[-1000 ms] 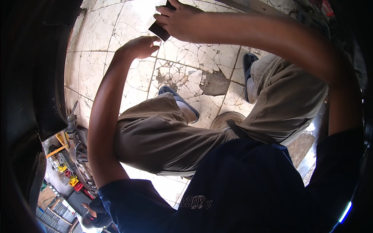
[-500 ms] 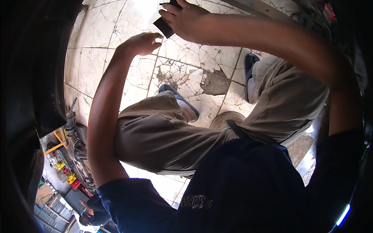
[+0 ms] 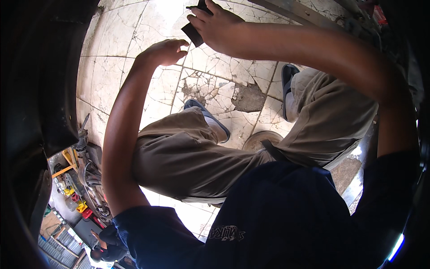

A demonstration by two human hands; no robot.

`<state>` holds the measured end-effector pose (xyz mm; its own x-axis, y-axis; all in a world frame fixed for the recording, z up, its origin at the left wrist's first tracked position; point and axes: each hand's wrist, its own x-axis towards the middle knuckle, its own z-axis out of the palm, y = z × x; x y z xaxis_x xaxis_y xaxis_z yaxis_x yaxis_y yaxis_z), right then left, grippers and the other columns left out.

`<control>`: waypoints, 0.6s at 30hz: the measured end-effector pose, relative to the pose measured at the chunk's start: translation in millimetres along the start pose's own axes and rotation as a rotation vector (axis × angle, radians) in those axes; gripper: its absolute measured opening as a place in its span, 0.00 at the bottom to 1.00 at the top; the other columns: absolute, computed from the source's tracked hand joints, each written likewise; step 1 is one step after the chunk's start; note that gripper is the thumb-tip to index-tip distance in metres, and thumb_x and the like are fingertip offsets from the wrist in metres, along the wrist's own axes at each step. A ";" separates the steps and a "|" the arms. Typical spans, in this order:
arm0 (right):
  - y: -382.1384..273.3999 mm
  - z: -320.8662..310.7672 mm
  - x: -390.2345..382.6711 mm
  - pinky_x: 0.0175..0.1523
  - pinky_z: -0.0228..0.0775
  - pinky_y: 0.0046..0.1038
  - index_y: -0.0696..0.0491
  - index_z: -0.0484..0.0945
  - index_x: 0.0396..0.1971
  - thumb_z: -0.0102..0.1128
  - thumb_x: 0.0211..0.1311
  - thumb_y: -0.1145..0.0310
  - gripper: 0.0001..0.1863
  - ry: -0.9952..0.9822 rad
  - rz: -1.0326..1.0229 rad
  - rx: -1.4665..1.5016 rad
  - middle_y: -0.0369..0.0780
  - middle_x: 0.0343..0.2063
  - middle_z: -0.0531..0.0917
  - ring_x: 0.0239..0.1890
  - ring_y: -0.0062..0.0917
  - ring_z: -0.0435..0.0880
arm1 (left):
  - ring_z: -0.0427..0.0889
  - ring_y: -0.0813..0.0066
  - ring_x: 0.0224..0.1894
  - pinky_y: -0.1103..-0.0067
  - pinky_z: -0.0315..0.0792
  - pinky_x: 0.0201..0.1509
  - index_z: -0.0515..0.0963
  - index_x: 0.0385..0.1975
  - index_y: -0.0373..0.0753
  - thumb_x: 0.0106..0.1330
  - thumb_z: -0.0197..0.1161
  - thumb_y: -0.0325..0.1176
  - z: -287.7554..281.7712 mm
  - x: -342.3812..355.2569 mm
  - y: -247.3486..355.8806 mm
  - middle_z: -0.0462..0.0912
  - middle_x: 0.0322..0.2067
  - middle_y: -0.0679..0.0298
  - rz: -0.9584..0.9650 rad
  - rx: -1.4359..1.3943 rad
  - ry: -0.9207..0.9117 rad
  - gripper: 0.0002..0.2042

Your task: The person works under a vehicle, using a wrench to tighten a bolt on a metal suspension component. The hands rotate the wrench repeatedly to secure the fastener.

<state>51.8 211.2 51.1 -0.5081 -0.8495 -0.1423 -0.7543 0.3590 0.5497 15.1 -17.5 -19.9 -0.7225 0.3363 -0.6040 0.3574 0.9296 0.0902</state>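
Note:
At the top of the view, my right hand (image 3: 217, 28) grips a black flat piece (image 3: 192, 35), whose square-cut end sticks out below my fingers. More of the same dark thing shows above the knuckles; its exact kind cannot be made out. Just left of it and lower, my left hand (image 3: 165, 52) hovers over the floor with fingers bent and thumb apart. A gap separates that thumb from the fingertips, and no object shows between them. Both arms reach far forward past my knees.
Cracked pale tiles (image 3: 148, 85) with a broken patch (image 3: 249, 97) lie below my hands. My sandalled feet stand apart by a round stool (image 3: 262, 138). A wooden beam (image 3: 298, 11) runs at the top right. Tools and metal parts (image 3: 92, 177) crowd the lower left, where another person (image 3: 109, 244) is.
My right hand and the black piece have shifted slightly down and right in the view. The left hand sits almost where it was, its shape unchanged.

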 end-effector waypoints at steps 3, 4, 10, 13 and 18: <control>-6.0 11.9 11.2 0.65 0.52 0.54 0.55 0.78 0.53 0.59 0.58 0.60 0.23 -0.027 -0.006 0.014 0.50 0.62 0.67 0.67 0.43 0.60 | 0.81 0.59 0.49 0.67 0.73 0.54 0.68 0.61 0.44 0.72 0.52 0.44 0.4 -1.1 -0.2 0.81 0.49 0.56 -0.015 -0.022 -0.015 0.21; -8.0 15.5 15.5 0.64 0.53 0.54 0.53 0.80 0.51 0.61 0.57 0.59 0.22 -0.035 -0.011 0.018 0.49 0.62 0.68 0.67 0.42 0.60 | 0.81 0.59 0.49 0.67 0.73 0.54 0.68 0.61 0.44 0.72 0.52 0.44 0.7 -1.8 -1.2 0.81 0.49 0.56 -0.026 -0.028 -0.024 0.21; -11.8 35.8 19.8 0.64 0.52 0.58 0.54 0.81 0.51 0.61 0.58 0.60 0.22 0.032 0.004 0.080 0.50 0.66 0.61 0.69 0.44 0.57 | 0.81 0.59 0.49 0.67 0.73 0.54 0.69 0.59 0.43 0.71 0.52 0.44 -6.3 -3.2 5.9 0.81 0.49 0.57 -0.022 0.018 -0.007 0.20; -11.3 48.5 18.0 0.65 0.51 0.59 0.56 0.77 0.55 0.60 0.58 0.61 0.25 0.099 0.016 0.102 0.50 0.67 0.60 0.69 0.43 0.55 | 0.80 0.59 0.50 0.67 0.72 0.54 0.69 0.58 0.42 0.71 0.52 0.45 -8.8 -2.8 12.1 0.81 0.49 0.58 -0.031 0.012 -0.013 0.20; -7.6 50.4 23.2 0.67 0.50 0.57 0.59 0.65 0.63 0.61 0.59 0.60 0.34 0.133 0.045 0.191 0.47 0.68 0.57 0.71 0.41 0.52 | 0.80 0.59 0.50 0.66 0.72 0.54 0.69 0.57 0.41 0.72 0.51 0.45 -3.1 -2.3 1.6 0.80 0.50 0.57 -0.026 0.052 -0.025 0.20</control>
<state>24.7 208.3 2.2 -0.4938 -0.8696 -0.0047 -0.8034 0.4541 0.3852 15.5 -16.3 -16.0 -0.7171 0.3080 -0.6251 0.3698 0.9285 0.0333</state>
